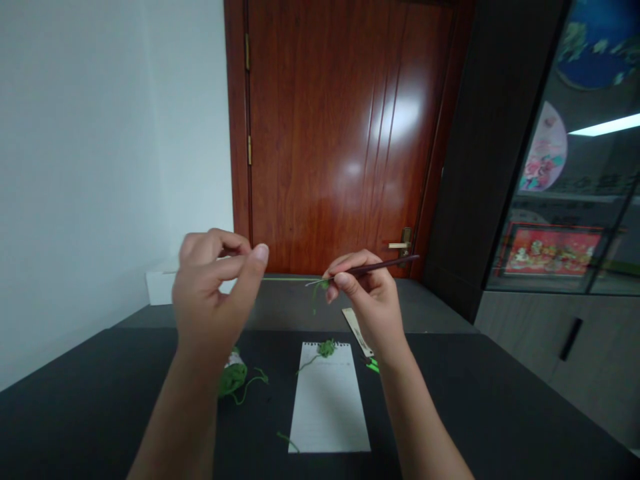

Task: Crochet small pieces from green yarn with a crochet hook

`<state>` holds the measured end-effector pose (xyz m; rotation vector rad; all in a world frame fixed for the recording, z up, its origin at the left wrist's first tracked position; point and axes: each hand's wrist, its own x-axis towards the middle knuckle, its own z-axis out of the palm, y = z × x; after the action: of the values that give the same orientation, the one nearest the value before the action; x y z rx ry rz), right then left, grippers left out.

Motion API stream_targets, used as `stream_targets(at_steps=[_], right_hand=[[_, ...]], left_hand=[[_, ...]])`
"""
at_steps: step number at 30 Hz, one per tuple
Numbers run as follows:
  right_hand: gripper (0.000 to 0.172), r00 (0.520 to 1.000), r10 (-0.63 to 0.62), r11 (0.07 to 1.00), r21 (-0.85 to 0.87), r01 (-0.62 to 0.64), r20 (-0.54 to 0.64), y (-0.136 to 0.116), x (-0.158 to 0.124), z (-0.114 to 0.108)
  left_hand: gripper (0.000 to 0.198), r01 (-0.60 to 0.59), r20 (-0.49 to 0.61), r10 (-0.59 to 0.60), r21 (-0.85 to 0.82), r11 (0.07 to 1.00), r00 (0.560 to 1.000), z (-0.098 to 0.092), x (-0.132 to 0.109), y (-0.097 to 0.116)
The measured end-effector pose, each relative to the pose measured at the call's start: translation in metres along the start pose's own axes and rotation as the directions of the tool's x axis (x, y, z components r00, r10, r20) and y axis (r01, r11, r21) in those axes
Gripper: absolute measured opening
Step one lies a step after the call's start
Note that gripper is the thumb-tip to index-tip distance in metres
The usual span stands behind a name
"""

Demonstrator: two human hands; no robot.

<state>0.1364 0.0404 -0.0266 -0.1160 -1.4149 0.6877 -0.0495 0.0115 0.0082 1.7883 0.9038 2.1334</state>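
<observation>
My right hand [367, 287] grips a crochet hook [383, 265] with a dark handle and a thin metal shaft, pointing left. A small bit of green yarn [324, 285] hangs near the hook's tip, by my fingertips. Raised to the left, my left hand [217, 280] is closed with thumb and forefinger pressed together; whatever they pinch, if anything, is too fine to make out. Below, a sheet of lined paper [327, 407] lies on the black table, with a small green yarn piece [327, 348] on its top edge. Behind my left wrist sits a ball of green yarn [234, 379], partly hidden.
Beside my right forearm lie a pale ruler-like strip [356, 330] and a bright green-handled tool [373, 365], partly covered. A short yarn scrap [287, 440] crosses the paper's lower left corner. A white box [161, 283] stands at the back left, before a wooden door [330, 133].
</observation>
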Motion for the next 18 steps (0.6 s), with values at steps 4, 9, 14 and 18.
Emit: stream_targets(at_steps=[4, 9, 14, 18], right_hand=[[0.012, 1.0, 0.02, 0.999, 0.033, -0.019, -0.014, 0.0, 0.001, -0.001], [0.007, 0.999, -0.025, 1.0, 0.009, 0.025, -0.032, 0.001, 0.0, 0.002], [0.008, 0.989, -0.085, 0.996, -0.034, 0.081, -0.123, 0.002, -0.002, 0.011], [0.01, 0.978, -0.106, 0.994, -0.052, 0.098, -0.181, 0.006, -0.005, 0.021]], left_hand=[[0.012, -0.245, 0.071, 0.236, 0.368, 0.897, 0.969, 0.006, 0.0, -0.006], [0.051, 0.177, 0.259, -0.149, -0.09, 0.98, 0.954, 0.022, -0.014, 0.01], [0.08, 0.429, 0.339, -0.333, -0.266, 0.863, 0.88, 0.026, -0.023, 0.019], [0.085, 0.467, 0.353, -0.351, -0.333, 0.819, 0.867, 0.026, -0.022, 0.019]])
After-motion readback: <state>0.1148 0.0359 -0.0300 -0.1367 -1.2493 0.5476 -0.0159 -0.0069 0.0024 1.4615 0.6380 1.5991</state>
